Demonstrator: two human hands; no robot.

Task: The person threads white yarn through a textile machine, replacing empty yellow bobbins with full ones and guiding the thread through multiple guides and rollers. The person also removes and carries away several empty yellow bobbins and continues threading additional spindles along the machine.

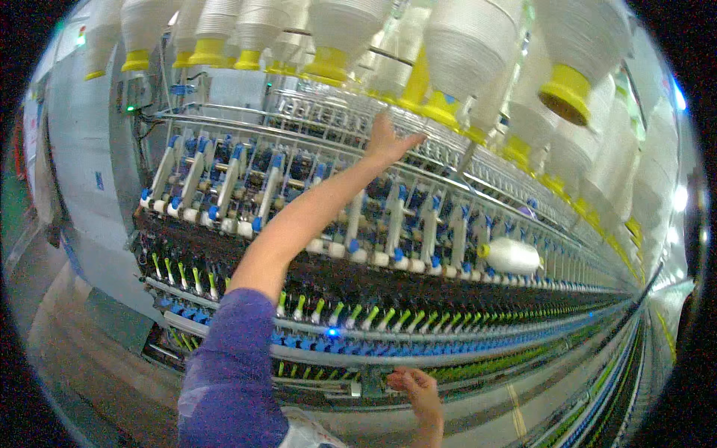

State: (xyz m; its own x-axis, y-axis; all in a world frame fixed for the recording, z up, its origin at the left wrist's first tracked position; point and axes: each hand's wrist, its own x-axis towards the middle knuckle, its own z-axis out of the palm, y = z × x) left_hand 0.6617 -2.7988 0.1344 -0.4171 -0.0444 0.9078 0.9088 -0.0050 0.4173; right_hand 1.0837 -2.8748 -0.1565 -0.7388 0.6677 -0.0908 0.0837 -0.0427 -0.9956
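Note:
My left hand [389, 142] is stretched up and away from me, its thumb out to the side and its fingers apart. Just above it hang white roving bobbins [472, 41] on yellow-ended tubes; a mostly bare yellow tube [415, 81] is near the fingertips. Whether the fingers touch a strand cannot be made out. Low in front of me, my right hand [420, 392] has its fingers curled together beside the lower part of the spinning frame [358, 336]. Anything between those fingers is too small to see.
A white wound bobbin [514, 255] lies across the drafting rollers at right. Rows of green-tipped spindles [373, 319] run along the frame above a blue rail [418, 349]. Metal bars [246, 125] cross under the hanging bobbins. A grey cabinet [82, 172] closes the left end.

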